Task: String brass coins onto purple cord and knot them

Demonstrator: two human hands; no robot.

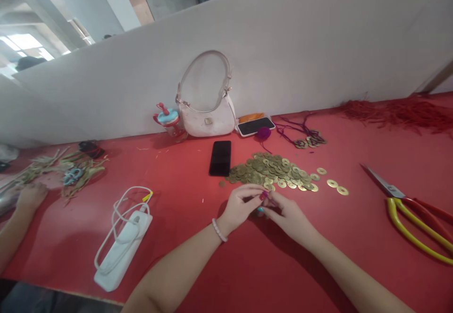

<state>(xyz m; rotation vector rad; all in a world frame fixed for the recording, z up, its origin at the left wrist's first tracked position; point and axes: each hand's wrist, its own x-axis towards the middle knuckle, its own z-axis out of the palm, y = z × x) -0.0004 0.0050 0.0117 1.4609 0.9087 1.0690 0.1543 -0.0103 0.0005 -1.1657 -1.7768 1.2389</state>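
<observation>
My left hand (240,207), with a pale bead bracelet (219,231) at its wrist, is closed in a pinch. My right hand (288,214) meets it fingertip to fingertip, also pinching. A short bit of purple cord (265,193) shows between the fingers of both; anything else they hold is hidden. Just beyond the fingers lies a spread heap of brass-coloured coins with holes (272,166). Behind the heap is a small ball of purple yarn (264,133), a thread trailing from it. Farther right, purple cords (292,131) lie with several coins (313,139) strung on them.
Large scissors (406,202) lie at the right on the red table (198,266). A black phone (220,158), white-framed phone (256,126), white handbag (208,120), lidded cup (171,122), white power strip (123,251), and red strands (396,114) surround the work. Another person's hand (32,197) rests far left.
</observation>
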